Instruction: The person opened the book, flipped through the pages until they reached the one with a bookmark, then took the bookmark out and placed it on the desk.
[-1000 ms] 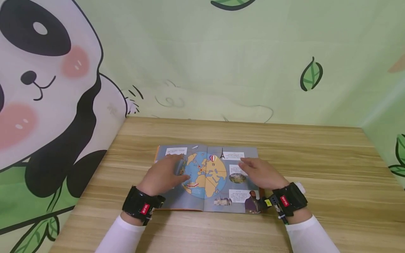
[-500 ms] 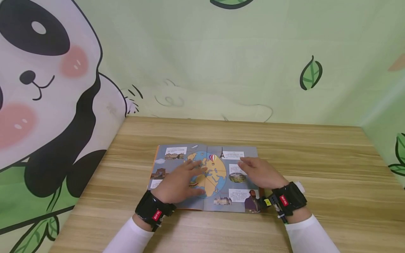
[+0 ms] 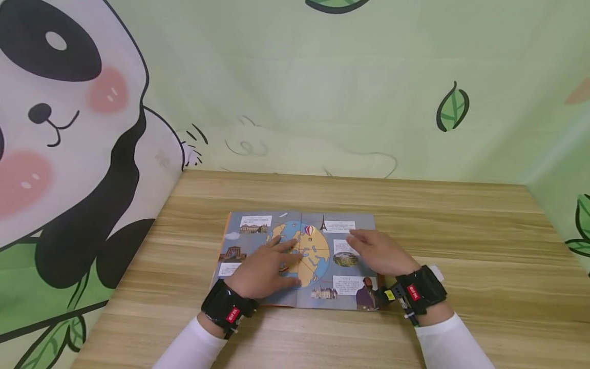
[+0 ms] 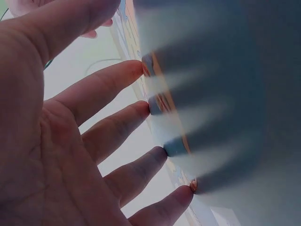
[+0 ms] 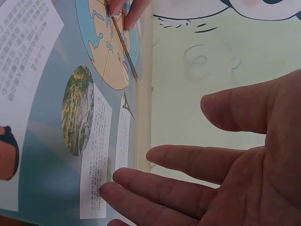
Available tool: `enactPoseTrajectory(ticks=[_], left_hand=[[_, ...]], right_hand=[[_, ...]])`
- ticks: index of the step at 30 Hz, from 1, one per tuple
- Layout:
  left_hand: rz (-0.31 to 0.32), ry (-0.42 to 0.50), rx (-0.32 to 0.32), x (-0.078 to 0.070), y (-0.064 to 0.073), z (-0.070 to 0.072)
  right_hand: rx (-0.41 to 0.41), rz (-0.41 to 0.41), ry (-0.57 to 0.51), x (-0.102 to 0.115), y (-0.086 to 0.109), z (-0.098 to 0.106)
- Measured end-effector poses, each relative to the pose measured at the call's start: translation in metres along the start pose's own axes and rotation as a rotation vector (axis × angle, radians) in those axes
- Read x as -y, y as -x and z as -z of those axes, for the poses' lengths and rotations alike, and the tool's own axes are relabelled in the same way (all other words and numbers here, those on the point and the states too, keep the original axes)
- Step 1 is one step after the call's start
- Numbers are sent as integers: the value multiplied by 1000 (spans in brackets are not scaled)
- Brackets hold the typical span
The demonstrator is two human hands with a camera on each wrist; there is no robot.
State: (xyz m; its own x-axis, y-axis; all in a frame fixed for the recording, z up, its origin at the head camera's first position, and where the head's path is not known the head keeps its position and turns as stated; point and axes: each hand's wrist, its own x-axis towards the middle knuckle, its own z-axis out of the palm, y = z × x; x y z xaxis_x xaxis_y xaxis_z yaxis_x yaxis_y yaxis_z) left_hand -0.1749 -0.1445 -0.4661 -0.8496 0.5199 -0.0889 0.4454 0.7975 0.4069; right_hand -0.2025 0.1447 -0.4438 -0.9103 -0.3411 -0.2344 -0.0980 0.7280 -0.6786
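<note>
An illustrated book (image 3: 281,297) lies spread on the table, a globe map (image 3: 318,256) printed across its two pages. My left hand (image 3: 258,269) rests on the left page with fingers spread, their tips reaching the middle of the globe. In the left wrist view its fingertips (image 4: 141,108) press on the page surface. My right hand (image 3: 384,252) lies over the right edge of the book, its fingers fairly straight. The right wrist view has those fingers (image 5: 169,188) close over a printed text box (image 5: 94,179), with nothing held.
The wooden table (image 3: 479,246) extends around the book on all sides. Behind it hangs a pale green wall covering (image 3: 369,92) printed with leaves, and a large panda picture (image 3: 92,154) covers the left side.
My left hand has moved right and slightly toward me, from the left page's pictures onto the globe, uncovering the buildings at left. The right hand and the book stay where they were.
</note>
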Motion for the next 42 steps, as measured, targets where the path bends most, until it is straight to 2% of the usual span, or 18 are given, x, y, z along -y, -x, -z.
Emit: enactPoseTrajectory(ticks=[18,27,42], left_hand=[[-5,-5,-21,1,-1,-2],[4,-11,-28,1,-1,-3],[19,7,-35,-1,-1,-2]], right_hand=[[2,12,9,1,1,2],[8,-14,-16,-3,0,4],[-29,-28,-36,-7,0,10]])
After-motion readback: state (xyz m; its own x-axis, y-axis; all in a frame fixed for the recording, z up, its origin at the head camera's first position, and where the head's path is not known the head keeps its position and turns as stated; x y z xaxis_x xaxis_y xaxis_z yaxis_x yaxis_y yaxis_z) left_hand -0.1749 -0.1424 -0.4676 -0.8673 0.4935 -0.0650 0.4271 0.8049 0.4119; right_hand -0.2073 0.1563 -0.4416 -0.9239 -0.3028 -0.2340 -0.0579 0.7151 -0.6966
